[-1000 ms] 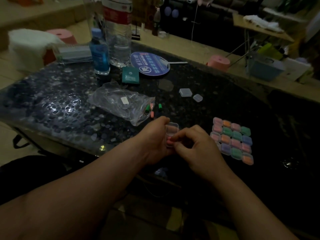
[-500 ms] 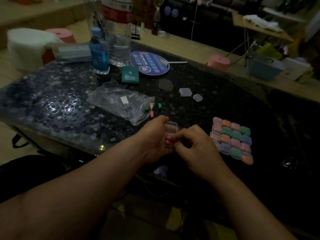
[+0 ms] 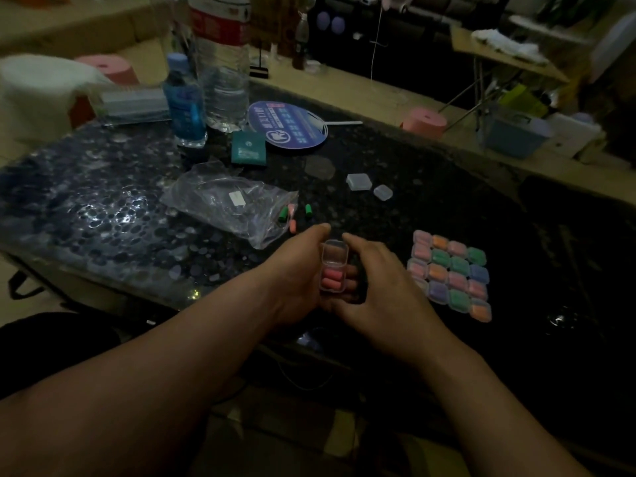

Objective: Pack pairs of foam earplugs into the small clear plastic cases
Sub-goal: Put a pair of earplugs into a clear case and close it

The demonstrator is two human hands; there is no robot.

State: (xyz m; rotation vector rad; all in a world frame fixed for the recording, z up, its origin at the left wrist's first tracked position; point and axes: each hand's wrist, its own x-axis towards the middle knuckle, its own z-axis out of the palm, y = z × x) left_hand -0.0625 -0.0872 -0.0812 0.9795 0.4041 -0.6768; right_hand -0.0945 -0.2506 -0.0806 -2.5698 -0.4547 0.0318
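My left hand cradles a small clear plastic case with its lid swung up. Two pink earplugs lie side by side in its lower half. My right hand hovers just right of the case, fingers spread, index fingertip near the lid's top edge. Loose green and pink earplugs lie on the dark table beside a crumpled clear bag. Two empty closed cases sit farther back. A block of several filled cases rests to the right.
At the back left stand a blue bottle and a large water bottle. A teal packet and a round blue fan lie behind the bag. The table's near edge runs under my forearms.
My right hand has let go of the pink earplugs and opened out. Both earplugs now lie inside the case, and the lid shows fully upright.
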